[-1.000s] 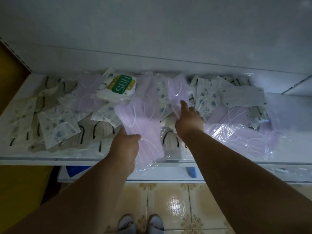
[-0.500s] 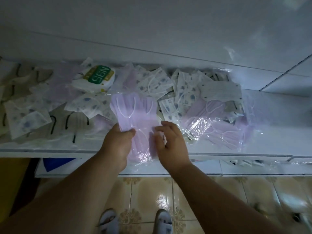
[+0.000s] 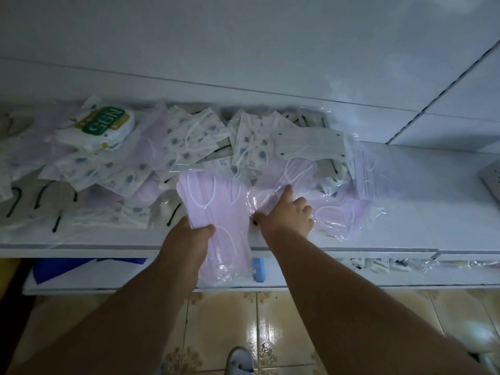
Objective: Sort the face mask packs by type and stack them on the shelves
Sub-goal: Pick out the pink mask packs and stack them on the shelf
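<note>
R hand (image 3: 289, 215) has left the purple mask packs (image 3: 216, 204), now pokes another, finger out; L hand (image 3: 189, 234) grips stack — more sorting.

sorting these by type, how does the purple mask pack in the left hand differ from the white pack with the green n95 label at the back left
The clear-wrapped purple mask pack is gripped by the left hand and overhangs the shelf edge; the white pack with the green N95 label lies untouched on the pile. The purple pack is flat and unprinted; the N95 pack looks puffier and carries bold print. Both are sealed mask packs.
</note>
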Motion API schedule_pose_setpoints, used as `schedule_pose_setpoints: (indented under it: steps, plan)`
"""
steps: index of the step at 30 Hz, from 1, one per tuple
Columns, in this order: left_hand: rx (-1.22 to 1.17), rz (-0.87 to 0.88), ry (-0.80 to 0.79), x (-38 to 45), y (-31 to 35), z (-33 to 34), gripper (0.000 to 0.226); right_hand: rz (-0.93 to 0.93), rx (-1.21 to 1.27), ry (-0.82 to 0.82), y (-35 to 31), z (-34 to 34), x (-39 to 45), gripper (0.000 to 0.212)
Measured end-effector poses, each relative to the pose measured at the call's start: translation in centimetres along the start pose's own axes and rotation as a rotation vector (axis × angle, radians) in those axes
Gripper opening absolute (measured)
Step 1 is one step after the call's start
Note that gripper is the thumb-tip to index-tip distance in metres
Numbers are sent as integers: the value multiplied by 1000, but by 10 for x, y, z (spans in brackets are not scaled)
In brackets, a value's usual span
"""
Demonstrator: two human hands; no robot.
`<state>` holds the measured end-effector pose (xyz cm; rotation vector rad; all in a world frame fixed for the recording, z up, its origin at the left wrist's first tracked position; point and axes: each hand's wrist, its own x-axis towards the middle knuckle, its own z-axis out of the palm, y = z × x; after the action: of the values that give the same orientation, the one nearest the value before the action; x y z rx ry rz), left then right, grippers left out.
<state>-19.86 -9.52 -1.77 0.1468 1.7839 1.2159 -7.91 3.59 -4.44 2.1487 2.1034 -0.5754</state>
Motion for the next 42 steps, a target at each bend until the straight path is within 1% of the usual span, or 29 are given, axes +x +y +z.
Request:
schedule_pose_setpoints:
  steps: [2,3,4,5,8,9,10,11,12,13,14,15,16,17,19,20,21,22,24,25,26,28,30,32,35,38,39,42]
  plan:
    - [7,-5,21,0,-4,8,14,-67,50,63,6,2,4,77]
    - [8,-17,24,0,-7,11,13,-92,140,81,8,1,4,67]
    - [14,-23,18,1,-9,13,13,-87,294,89,10,0,4,60]
    - [33,-22,22,1,-10,15,13,-42,496,87,12,-2,2,57]
    - [84,49,93,2,-7,13,18,229,1132,58,19,-13,-5,43]
    - [93,72,129,2,-4,11,19,305,1319,6,20,-19,-9,38]
    - [82,79,149,1,0,9,20,337,1466,-59,20,-25,-16,35]
    - [33,58,137,1,3,7,22,313,1518,-117,20,-28,-25,33]
    - [-49,11,78,1,7,6,25,236,1489,-167,21,-30,-35,32]
    - [-134,-61,-17,0,12,6,29,123,1401,-220,22,-30,-46,33]
    - [-188,-119,-112,0,14,8,32,2,1279,-275,23,-28,-56,34]
    - [-203,-137,-183,-1,15,11,32,-108,1135,-312,25,-26,-64,33]
    - [-161,-110,-205,0,14,14,29,-191,996,-307,28,-23,-69,29]
    - [-83,-64,-167,1,10,17,26,-241,880,-249,31,-19,-69,24]
    - [52,9,-56,1,4,21,22,-218,718,-23,41,-16,-60,16]
    - [69,29,-42,1,2,22,23,-193,620,88,48,-15,-50,19]
    - [75,38,-45,1,0,23,25,-178,491,155,53,-15,-40,27]
    - [86,41,-56,1,-2,24,26,-170,344,161,59,-14,-30,37]
    - [128,46,-61,0,-5,26,25,-176,91,55,68,-14,-13,57]
    - [153,48,-58,-2,-7,27,24,-179,6,1,70,-12,-8,62]
    - [174,51,-49,-1,-9,29,23,-186,-56,-23,72,-10,-4,63]
    - [188,49,-31,-2,-13,32,20,-208,-147,23,75,-6,0,53]
    - [176,35,-29,-1,-18,34,20,-217,-187,57,78,-9,1,42]
    - [172,21,-14,-2,-20,34,21,-227,-203,52,84,-12,2,41]
    - [166,10,8,-1,-19,34,23,-264,-147,65,95,-13,3,35]
    - [166,14,13,1,-18,36,25,-332,-200,32,99,-11,5,52]
    - [170,15,13,0,-18,37,22,-339,-230,30,98,-11,7,52]
    - [171,4,2,-1,-20,39,19,-347,-312,61,95,-11,11,36]
